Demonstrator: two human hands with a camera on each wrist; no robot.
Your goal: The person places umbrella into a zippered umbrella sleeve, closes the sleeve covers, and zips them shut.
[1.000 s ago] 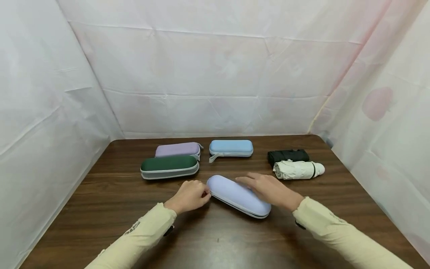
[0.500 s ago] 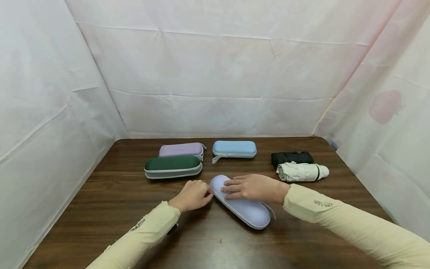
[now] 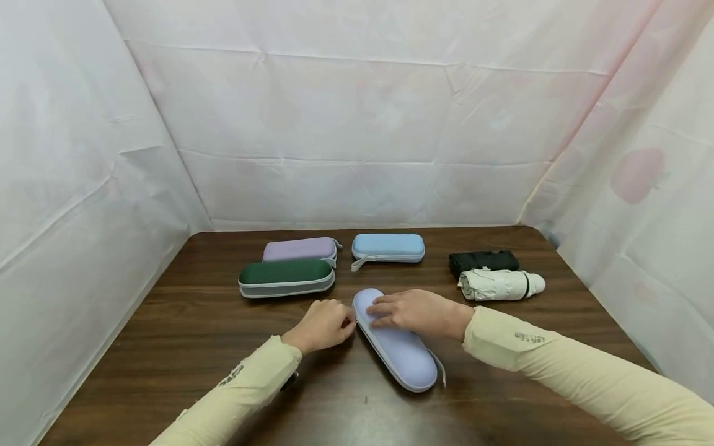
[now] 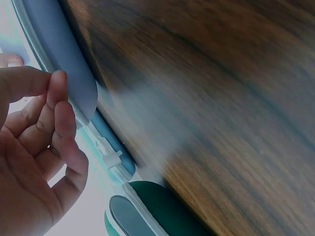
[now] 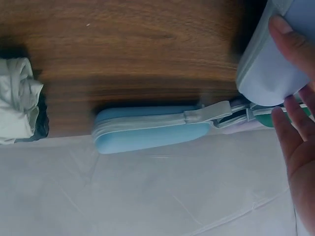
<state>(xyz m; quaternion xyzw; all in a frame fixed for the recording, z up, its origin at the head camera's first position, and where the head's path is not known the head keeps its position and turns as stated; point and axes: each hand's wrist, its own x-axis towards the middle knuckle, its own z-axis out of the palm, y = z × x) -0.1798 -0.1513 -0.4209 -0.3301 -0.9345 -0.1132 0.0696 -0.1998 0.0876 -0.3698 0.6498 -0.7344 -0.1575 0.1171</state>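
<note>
A lavender zippered glasses case (image 3: 409, 359) lies slanted on the table, its strap at the right side. My left hand (image 3: 322, 325) is at the far-left end of this case, thumb and forefinger pinched together at the zipper seam. In the left wrist view the fingertips (image 4: 58, 81) meet beside the lavender case (image 4: 64, 49); the zipper pull itself is hidden. Across the top of the case rests my right hand (image 3: 415, 311), fingers extended. The right wrist view shows its thumb and fingers (image 5: 285, 132) against the case (image 5: 273, 73).
A green case (image 3: 287, 277) sits at the left, with a purple case (image 3: 298, 249) behind it. Farther back is a light blue case (image 3: 387, 246). On the right lie a white folded umbrella (image 3: 496, 285) and a black folded umbrella (image 3: 482, 261). Pale sheets (image 3: 357, 111) surround the dark table.
The lavender case has turned clockwise, its near end swinging toward me and leftward. My right hand has moved from its right edge onto its top. The left hand stays at the far end.
</note>
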